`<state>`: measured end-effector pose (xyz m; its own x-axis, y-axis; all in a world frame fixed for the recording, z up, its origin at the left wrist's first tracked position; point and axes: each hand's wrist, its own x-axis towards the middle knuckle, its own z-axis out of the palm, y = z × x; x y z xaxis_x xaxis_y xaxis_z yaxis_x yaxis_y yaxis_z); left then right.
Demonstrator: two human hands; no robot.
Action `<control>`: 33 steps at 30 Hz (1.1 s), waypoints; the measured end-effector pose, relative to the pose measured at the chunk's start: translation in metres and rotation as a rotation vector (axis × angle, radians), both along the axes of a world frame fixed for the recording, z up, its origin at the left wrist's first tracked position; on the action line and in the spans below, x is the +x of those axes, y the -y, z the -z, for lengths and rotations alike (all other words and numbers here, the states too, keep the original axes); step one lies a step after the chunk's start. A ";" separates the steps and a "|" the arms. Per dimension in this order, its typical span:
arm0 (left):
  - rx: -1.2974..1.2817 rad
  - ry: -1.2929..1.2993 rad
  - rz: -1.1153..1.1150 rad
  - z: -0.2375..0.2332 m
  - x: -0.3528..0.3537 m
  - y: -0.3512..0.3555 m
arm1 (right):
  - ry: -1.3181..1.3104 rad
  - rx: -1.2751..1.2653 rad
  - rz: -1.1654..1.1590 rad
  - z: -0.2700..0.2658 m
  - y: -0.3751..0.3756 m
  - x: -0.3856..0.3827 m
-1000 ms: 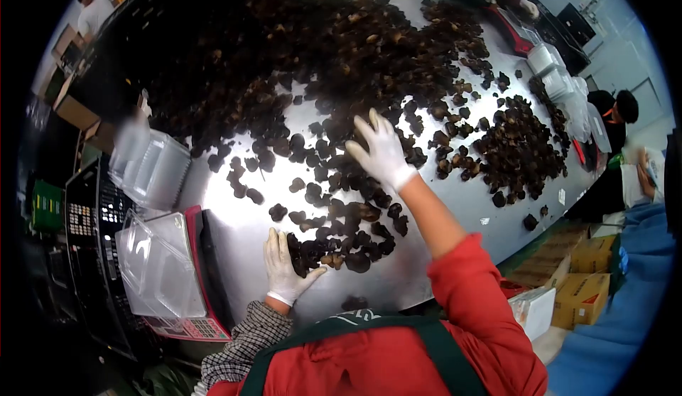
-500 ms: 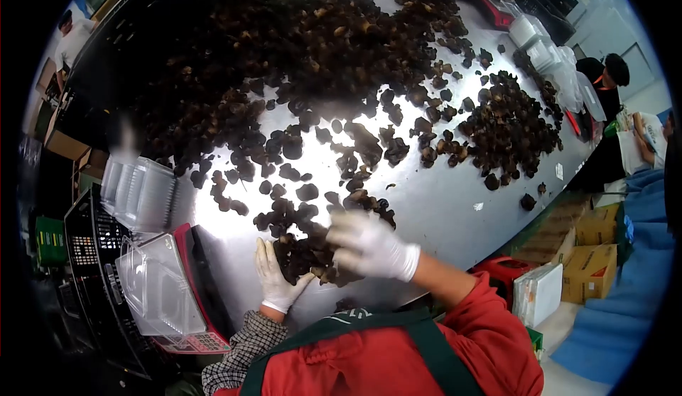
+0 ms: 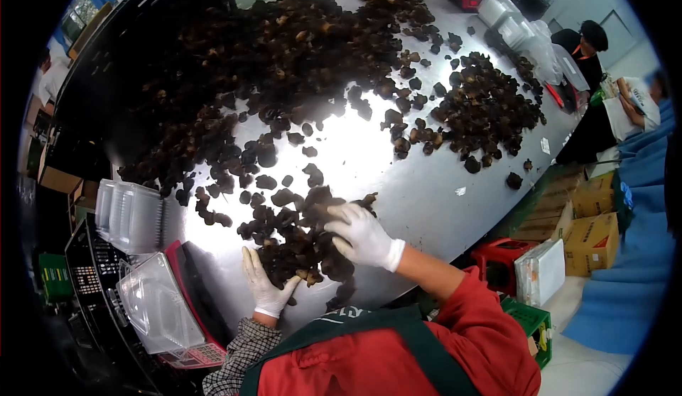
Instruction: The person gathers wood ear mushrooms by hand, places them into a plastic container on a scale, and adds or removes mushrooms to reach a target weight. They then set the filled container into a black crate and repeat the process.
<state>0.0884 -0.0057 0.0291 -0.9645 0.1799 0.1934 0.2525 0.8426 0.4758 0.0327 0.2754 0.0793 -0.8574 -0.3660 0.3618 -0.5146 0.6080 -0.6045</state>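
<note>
Gathering seems the step in hand: dark mushrooms [image 3: 293,251] lie heaped on the tabletop [image 3: 419,215] between a spread, ungripping left hand [image 3: 268,289] and a curved right hand [image 3: 364,238], its grip unclear from here. Next calls for gentle cupping.

Mushroom pieces [image 3: 288,250] dark brown-black; left hand [image 3: 266,289], right hand [image 3: 364,238] gloved white; top [image 3: 341,369] red; apron [image 3: 435,355] dark green; left sleeve [image 3: 250,344] checked black-white; tabletop [image 3: 419,201] silver.
</note>
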 end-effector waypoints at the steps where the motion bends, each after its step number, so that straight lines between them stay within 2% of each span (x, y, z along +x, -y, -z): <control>1: 0.000 -0.001 -0.002 0.000 0.000 0.000 | -0.029 -0.038 -0.006 -0.005 -0.006 0.002; 3: -0.004 0.000 -0.001 0.000 0.000 0.000 | -0.007 -0.050 0.132 -0.021 -0.039 -0.014; 5: -0.024 -0.002 0.007 -0.001 0.001 0.001 | -0.178 0.236 0.459 0.023 -0.101 -0.051; 7: -0.026 0.001 0.003 -0.002 0.000 -0.001 | -0.169 0.272 0.793 -0.006 -0.154 -0.084; 8: -0.020 0.005 -0.005 -0.001 0.001 -0.001 | -0.111 0.348 0.946 -0.001 -0.186 -0.092; 9: -0.016 0.010 -0.014 -0.001 0.000 0.000 | -0.055 0.485 1.203 0.024 -0.219 -0.103; 11: 0.002 0.013 -0.009 0.001 0.000 0.000 | 0.282 0.414 1.384 0.031 -0.250 -0.106; 13: 0.004 0.007 0.004 0.002 0.000 0.000 | 0.453 0.373 1.351 0.032 -0.254 -0.106; 14: -0.007 -0.001 0.011 0.002 0.000 0.001 | 0.400 0.329 1.214 0.026 -0.243 -0.102; 15: -0.017 -0.008 0.016 0.003 0.000 0.001 | 0.253 0.443 1.140 0.047 -0.233 -0.104; 16: -0.045 0.002 0.006 -0.001 0.000 -0.001 | 0.279 0.539 0.987 0.037 -0.204 -0.098; 17: -0.062 -0.011 0.014 0.001 0.000 0.001 | 0.164 0.535 0.830 0.042 -0.180 -0.087; 18: -0.050 -0.015 0.015 0.000 0.000 -0.001 | 0.081 0.423 0.703 0.036 -0.149 -0.072; 19: -0.041 -0.021 0.010 -0.002 -0.001 -0.001 | 0.163 0.295 0.562 0.024 -0.124 -0.056; 20: -0.050 -0.014 -0.001 -0.003 -0.001 -0.002 | 0.156 0.187 0.377 0.006 -0.104 -0.040; 21: -0.061 -0.005 -0.012 -0.003 0.000 -0.002 | 0.147 0.139 0.292 -0.001 -0.091 -0.026; 23: -0.066 -0.001 -0.015 0.001 0.000 0.001 | 0.143 -0.046 0.312 -0.001 -0.083 -0.027; 24: -0.065 0.004 -0.016 0.001 0.001 0.001 | 0.092 -0.032 0.361 0.005 -0.084 -0.038; 27: -0.060 -0.031 -0.015 0.003 0.001 0.001 | -0.071 0.312 0.491 0.019 -0.068 -0.069; 28: -0.060 -0.030 -0.020 0.003 0.002 0.001 | 0.106 0.361 0.445 0.027 -0.057 -0.075; 29: -0.062 -0.029 -0.022 0.003 0.002 0.001 | 0.176 0.449 0.327 0.037 -0.043 -0.070; 30: -0.054 -0.034 -0.025 0.003 0.002 0.001 | 0.306 0.420 0.179 0.022 -0.022 -0.054; 32: -0.056 -0.059 -0.019 0.001 0.003 0.001 | 0.097 0.361 0.054 0.027 0.017 -0.010; 33: -0.043 -0.067 -0.010 0.000 0.003 -0.001 | 0.082 0.343 -0.017 0.026 0.032 0.009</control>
<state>0.0915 -0.0050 0.0286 -0.9515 0.1799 0.2496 0.2740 0.8643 0.4218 0.0420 0.2435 0.0536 -0.8709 -0.4692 0.1459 -0.4852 0.7743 -0.4063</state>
